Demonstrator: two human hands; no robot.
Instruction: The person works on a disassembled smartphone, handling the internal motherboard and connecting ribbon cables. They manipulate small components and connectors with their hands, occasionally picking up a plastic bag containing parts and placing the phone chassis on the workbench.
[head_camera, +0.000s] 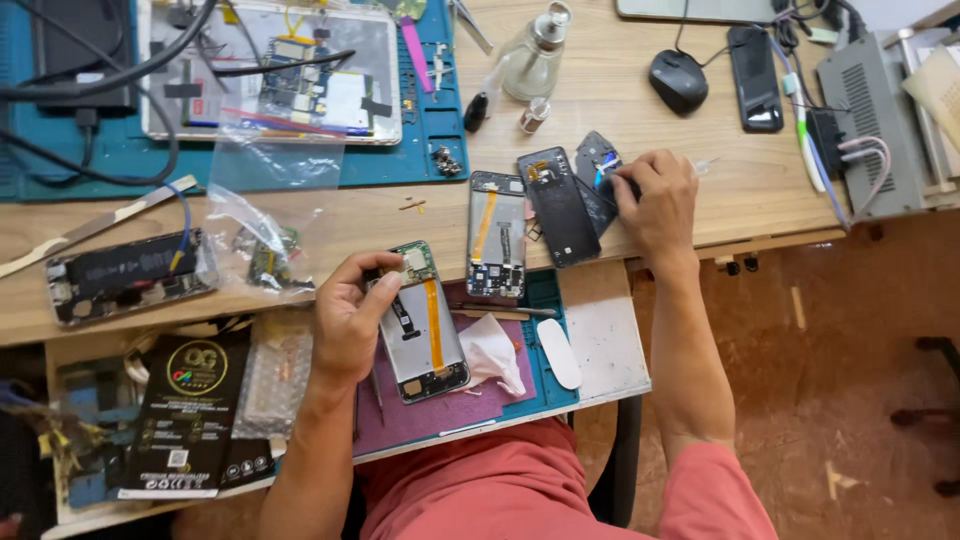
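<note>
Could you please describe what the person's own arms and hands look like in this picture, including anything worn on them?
Both forearms are bare, with no sleeves reaching them. The left hand and right hand wear no gloves, and no watch, ring or wristband shows. The fingernails are short. Salmon-red clothing covers the lap below.

Phone repair workshop, opened phones, repair mat

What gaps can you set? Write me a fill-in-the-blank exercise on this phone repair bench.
1. The left hand holds an opened phone with an ____ ribbon cable.
2. The right hand rests on a cracked ____ back cover.
3. The computer mouse lies on the ____ desk.

Missing words: orange; black; wooden
</note>
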